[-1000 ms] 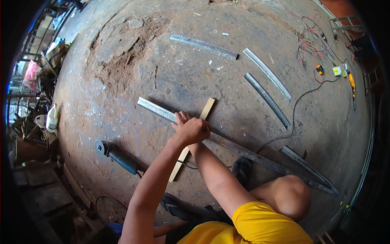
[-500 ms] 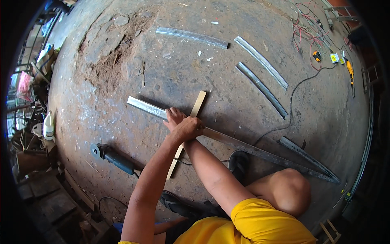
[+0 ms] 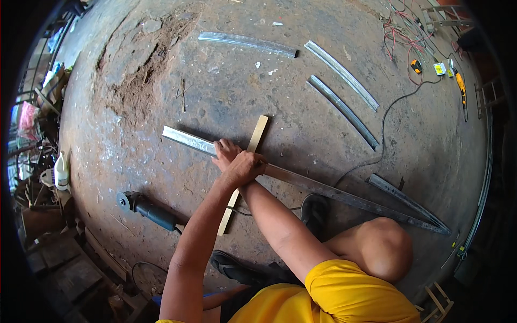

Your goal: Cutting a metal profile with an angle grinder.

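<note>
A long steel channel (image 3: 323, 191) runs diagonally across a pale wooden batten (image 3: 257, 131) on the stained concrete. My arms cross: my right hand (image 3: 226, 153) grips the channel near its left, shinier end, and my left hand (image 3: 246, 167) grips it just to the right, above the batten. Below them at left lies a dark angle grinder (image 3: 148, 210) on its side, with a cord. My sandalled foot (image 3: 313, 212) is beside the channel.
Three short steel channels (image 3: 342, 110) lie ahead, another (image 3: 398, 196) at right. Tangled cables (image 3: 401, 37), a tape measure (image 3: 416, 66) and a yellow tool (image 3: 461, 89) lie at upper right. A white jug (image 3: 62, 171) and piled scrap line the left edge. Cracked concrete (image 3: 129, 81) is upper left.
The view has shifted a little, so the floor items sit higher and further left in the picture. Both hands stay on the long channel, with no clear change in grip.
</note>
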Demonstrator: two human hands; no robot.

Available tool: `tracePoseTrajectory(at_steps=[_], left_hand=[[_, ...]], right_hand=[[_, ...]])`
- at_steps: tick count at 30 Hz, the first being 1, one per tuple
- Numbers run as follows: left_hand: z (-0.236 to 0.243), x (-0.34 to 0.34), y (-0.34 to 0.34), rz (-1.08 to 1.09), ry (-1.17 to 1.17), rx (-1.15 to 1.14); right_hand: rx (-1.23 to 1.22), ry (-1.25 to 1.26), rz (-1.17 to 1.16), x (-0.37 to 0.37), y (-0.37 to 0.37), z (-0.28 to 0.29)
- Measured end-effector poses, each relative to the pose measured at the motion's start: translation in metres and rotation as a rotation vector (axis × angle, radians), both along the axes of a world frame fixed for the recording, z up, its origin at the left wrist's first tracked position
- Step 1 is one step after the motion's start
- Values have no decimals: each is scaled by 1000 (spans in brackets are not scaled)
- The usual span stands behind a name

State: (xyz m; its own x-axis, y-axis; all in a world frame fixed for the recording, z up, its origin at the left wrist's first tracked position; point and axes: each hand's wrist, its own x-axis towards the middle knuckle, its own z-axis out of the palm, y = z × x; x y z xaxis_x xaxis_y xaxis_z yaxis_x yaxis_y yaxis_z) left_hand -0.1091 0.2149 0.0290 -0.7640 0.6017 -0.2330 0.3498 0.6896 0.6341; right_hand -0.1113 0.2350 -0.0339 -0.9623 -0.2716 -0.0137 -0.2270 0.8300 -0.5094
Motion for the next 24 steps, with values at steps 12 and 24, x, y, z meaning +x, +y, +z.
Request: tracePoseTrajectory(at_steps=[12, 24], left_hand=[[5, -2, 3, -28, -2, -42], [-32, 3, -3, -72, -46, -34]], right_hand=[[776, -371, -848, -4, -11, 44], [291, -172, 67, -7, 4, 35]])
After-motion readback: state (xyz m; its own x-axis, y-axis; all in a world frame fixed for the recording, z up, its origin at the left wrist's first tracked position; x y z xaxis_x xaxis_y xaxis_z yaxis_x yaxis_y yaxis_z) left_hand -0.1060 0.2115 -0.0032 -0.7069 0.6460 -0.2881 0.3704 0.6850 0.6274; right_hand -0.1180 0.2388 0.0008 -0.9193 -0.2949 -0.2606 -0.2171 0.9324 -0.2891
